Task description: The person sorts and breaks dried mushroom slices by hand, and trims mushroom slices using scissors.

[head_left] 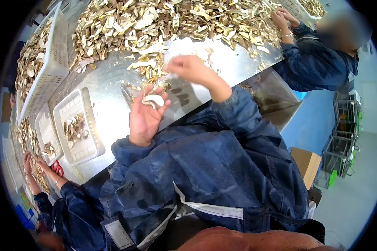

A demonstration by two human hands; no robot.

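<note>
My left hand (143, 121) is palm up near the table edge. A pale dried mushroom slice (153, 101) rests in it, against the curled fingers. Above and to its right, my right hand (192, 70) is over the metal table, its fingertips smeared by motion; whether they hold anything is unclear. Beyond both hands lies a small cluster of mushroom slices (148, 69), in front of the large heap of dried mushroom slices (155, 25). A thin dark object (126, 93) lies left of my left hand, too indistinct to name.
At left stand a tall white crate (50, 62) full of slices and a white tray (97, 144) with a few pieces. Co-workers' hands work at upper right (282, 17) and lower left (42, 165). Wire racks (341, 138) and a cardboard box (305, 165) are at right.
</note>
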